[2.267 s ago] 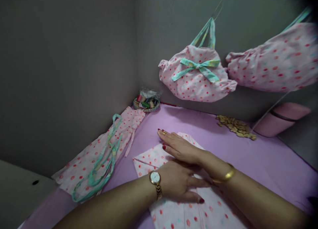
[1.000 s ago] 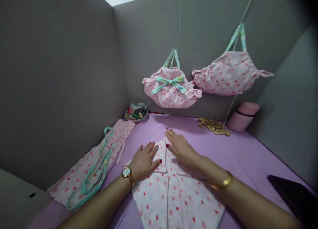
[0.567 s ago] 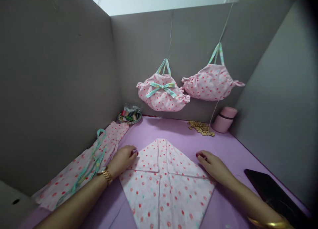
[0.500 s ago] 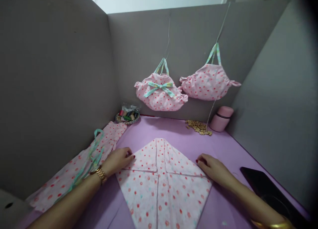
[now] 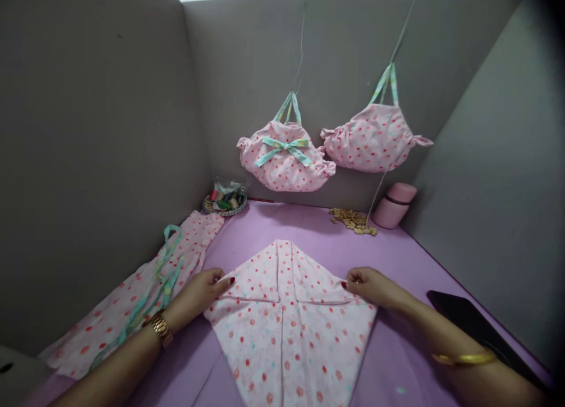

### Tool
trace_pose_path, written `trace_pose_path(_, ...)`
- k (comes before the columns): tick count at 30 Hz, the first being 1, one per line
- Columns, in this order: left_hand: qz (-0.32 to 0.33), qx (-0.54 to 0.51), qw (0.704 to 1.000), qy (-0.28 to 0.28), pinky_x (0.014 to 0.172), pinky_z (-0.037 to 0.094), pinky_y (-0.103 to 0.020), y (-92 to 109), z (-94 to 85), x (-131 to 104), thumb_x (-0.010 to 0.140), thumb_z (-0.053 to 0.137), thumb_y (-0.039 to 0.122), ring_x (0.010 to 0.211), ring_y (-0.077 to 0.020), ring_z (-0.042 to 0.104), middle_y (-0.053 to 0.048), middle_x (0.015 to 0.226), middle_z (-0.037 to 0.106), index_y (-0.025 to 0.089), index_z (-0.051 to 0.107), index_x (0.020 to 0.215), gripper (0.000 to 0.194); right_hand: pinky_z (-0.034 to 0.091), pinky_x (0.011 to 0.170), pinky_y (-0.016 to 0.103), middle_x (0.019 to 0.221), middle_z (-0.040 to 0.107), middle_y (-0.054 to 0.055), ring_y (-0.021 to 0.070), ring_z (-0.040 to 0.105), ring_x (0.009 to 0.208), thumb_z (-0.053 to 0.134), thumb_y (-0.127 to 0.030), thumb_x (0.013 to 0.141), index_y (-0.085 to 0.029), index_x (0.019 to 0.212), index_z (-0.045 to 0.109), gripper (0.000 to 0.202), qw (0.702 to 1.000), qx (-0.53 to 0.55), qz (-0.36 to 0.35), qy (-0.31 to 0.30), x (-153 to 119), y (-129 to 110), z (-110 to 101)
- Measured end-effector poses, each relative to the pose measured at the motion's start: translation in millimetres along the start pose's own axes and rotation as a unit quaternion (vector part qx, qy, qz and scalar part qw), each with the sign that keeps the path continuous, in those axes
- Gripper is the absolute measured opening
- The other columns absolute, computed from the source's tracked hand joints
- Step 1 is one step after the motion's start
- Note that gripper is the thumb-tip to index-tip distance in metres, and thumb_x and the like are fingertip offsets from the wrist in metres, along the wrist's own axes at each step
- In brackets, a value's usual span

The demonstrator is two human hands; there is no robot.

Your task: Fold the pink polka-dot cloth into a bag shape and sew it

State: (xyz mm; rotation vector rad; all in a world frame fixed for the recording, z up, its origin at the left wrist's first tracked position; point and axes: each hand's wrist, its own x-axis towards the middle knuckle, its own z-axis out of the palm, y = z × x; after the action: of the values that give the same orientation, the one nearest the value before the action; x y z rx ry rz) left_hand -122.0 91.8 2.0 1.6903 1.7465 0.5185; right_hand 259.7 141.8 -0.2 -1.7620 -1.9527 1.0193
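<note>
A pale pink dotted fabric piece (image 5: 304, 336), folded to a blunt point at its far end, lies before me with seams running down and across it. My left hand (image 5: 203, 292), with a gold watch (image 5: 159, 327) on the wrist, pinches its left slanting edge between thumb and fingers. On the opposite side my right hand (image 5: 369, 286) grips the right edge the same way; a gold bangle (image 5: 464, 358) circles that forearm. The cloth looks slightly lifted and taut near both hands.
More dotted fabric (image 5: 119, 301) with green ties lies at left. Behind stand a basket of thread spools (image 5: 226, 203), scattered beige pieces (image 5: 353, 219) and a pink flask (image 5: 394, 205). Two dotted pouches (image 5: 286, 174) (image 5: 375, 139) hang at the grey partition. A black flat object (image 5: 472, 324) lies right.
Both hands, earlier resting on the slanting edges, have closed on them. The right hand has shifted slightly inward, and the fabric's edges have been raised a little. The view has tilted down slightly.
</note>
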Motion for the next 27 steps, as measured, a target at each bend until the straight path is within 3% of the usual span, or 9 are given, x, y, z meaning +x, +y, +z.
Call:
trace_pose_path(7,-0.016,-0.063,0.997,0.035,0.052,0.025,-0.024,-17.6,6.1,-41.0,0.078,0.040,0.060,0.055,-0.0143,0.036,0.005,0.055,0.037,0.020,0.042,0.063,0.042,0.018,0.043,0.021,0.044,0.038,-0.008,0.0051,0.028,0.042,0.067,-0.032,0.054,-0.016,0.052,0.051,0.023,0.993,0.113,-0.011,-0.021,30.0,-22.9,-7.7)
trace_pose_path(11,-0.028,-0.120,0.992,-0.002,0.050,0.023,-0.024,-23.0,6.3,-42.3,0.073,0.043,0.064,0.052,-0.0128,0.031,0.006,0.054,0.034,0.021,0.042,0.063,0.045,0.030,0.043,0.022,0.048,0.048,-0.004,0.0081,0.040,0.043,0.066,-0.037,0.057,-0.017,0.057,0.052,0.024,0.979,0.202,0.017,0.022,34.1,-21.7,2.6)
trace_pose_path(15,-0.054,-0.202,0.976,-0.069,0.047,0.023,-0.023,-20.3,2.7,-36.3,0.062,0.052,0.069,0.049,-0.0108,0.029,0.006,0.053,0.035,0.021,0.042,0.063,0.049,0.051,0.067,0.030,0.073,0.064,0.004,0.0181,0.062,0.070,0.055,-0.047,0.070,-0.022,0.075,0.053,0.025,0.945,0.301,0.058,0.114,-7.1,-6.0,17.3)
trace_pose_path(18,-0.073,-0.223,0.965,-0.117,0.047,0.024,-0.023,-19.7,-2.5,-34.7,0.057,0.061,0.067,0.049,-0.0101,0.033,0.005,0.055,0.043,0.020,0.047,0.067,0.050,0.052,0.084,0.033,0.101,0.066,0.008,0.0227,0.062,0.098,0.058,-0.047,0.068,-0.025,0.088,0.054,0.030,0.904,0.382,0.102,0.165,-62.2,-3.9,31.2)
trace_pose_path(20,-0.064,-0.227,0.964,-0.123,0.046,0.024,-0.022,-19.8,-5.9,-34.8,0.059,0.063,0.063,0.048,-0.0096,0.034,0.005,0.056,0.045,0.019,0.049,0.067,0.047,0.051,0.088,0.031,0.110,0.065,0.008,0.0234,0.058,0.107,0.064,-0.045,0.064,-0.025,0.093,0.056,0.036,0.856,0.472,0.153,0.145,-96.3,-12.9,41.9)
trace_pose_path(22,-0.044,-0.229,0.965,-0.116,0.046,0.025,-0.021,-19.0,-8.7,-35.6,0.064,0.062,0.060,0.049,-0.0094,0.036,0.005,0.056,0.048,0.017,0.052,0.068,0.044,0.053,0.084,0.030,0.111,0.064,0.010,0.0243,0.059,0.105,0.069,-0.046,0.060,-0.022,0.096,0.058,0.045,0.834,0.510,0.197,0.072,-119.5,-26.6,53.5)
trace_pose_path(25,-0.035,-0.236,0.962,-0.134,0.051,0.033,-0.021,-15.6,-11.5,-38.6,0.067,0.064,0.054,0.059,-0.0117,0.047,0.002,0.071,0.058,0.016,0.058,0.081,0.040,0.055,0.064,0.023,0.099,0.068,0.012,0.0207,0.066,0.086,0.071,-0.047,0.061,-0.018,0.091,0.060,0.043,0.830,0.506,0.231,-0.036,-130.7,-43.5,73.1)
trace_pose_path(27,-0.051,-0.256,0.953,-0.155,0.055,0.037,-0.021,-12.4,-12.6,-41.1,0.065,0.069,0.048,0.065,-0.0132,0.053,0.000,0.081,0.063,0.016,0.059,0.089,0.041,0.050,0.049,0.017,0.086,0.070,0.009,0.0144,0.067,0.067,0.070,-0.047,0.066,-0.018,0.089,0.058,0.039,0.834,0.495,0.225,-0.090,-127.3,-48.3,87.2)
